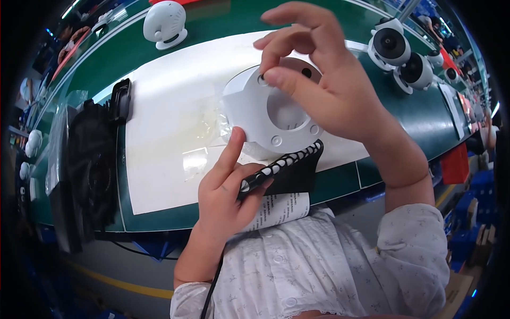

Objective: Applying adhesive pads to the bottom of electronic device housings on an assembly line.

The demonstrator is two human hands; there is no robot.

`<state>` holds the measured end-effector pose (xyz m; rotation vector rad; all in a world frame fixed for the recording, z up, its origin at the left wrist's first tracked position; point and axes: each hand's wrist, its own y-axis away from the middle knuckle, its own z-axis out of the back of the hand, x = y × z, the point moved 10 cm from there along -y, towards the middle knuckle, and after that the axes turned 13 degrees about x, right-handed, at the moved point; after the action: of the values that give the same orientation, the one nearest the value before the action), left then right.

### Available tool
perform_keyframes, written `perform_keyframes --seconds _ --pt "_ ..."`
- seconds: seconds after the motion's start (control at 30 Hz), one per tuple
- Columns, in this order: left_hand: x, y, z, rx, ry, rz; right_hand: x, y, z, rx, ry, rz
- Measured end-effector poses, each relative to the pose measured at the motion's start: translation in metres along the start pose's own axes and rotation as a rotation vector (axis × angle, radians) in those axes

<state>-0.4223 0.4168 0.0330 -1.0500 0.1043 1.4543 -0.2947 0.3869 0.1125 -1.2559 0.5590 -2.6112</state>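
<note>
- My left hand [226,189] is closed round a black tool handle with white oval markings [281,167]; the fingers are curled tight on it and the thumb sticks up, its tip touching the lower left edge of the white round base [260,119].
- My right hand [324,80] comes over the base from above; thumb and forefinger are pressed together at a small hole near its upper rim. Cannot tell whether they pinch a screw; anything there is too small to see.
- The base is held tilted above the white mat [159,122], underside toward me, with a round recess in the middle and small screw holes round it.
- Clear plastic wrapping [204,125] lies on the mat just left of the base.
- A black fan-like part [93,159] sits at the mat's left edge.
- White dome-shaped cameras [390,45] stand on the green bench [223,21], right of my hand; another [164,24] stands at the far left.
</note>
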Motion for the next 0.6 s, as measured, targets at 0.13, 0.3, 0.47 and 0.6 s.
perform_keyframes --seconds 0.13,0.3,0.47,0.6 --pt "0.0 0.0 0.0 -0.009 0.013 -0.007 0.012 0.001 -0.005 -0.034 0.205 0.034" --pt "-0.001 -0.001 0.0 -0.006 0.011 -0.03 0.027 0.008 -0.006 -0.047 0.434 0.041" --pt "-0.001 0.001 0.002 -0.014 0.028 -0.022 0.044 0.019 -0.013 -0.014 0.794 0.086" --pt "-0.002 0.0 0.001 -0.005 0.043 -0.017 0.052 0.031 -0.022 0.014 1.011 0.114"
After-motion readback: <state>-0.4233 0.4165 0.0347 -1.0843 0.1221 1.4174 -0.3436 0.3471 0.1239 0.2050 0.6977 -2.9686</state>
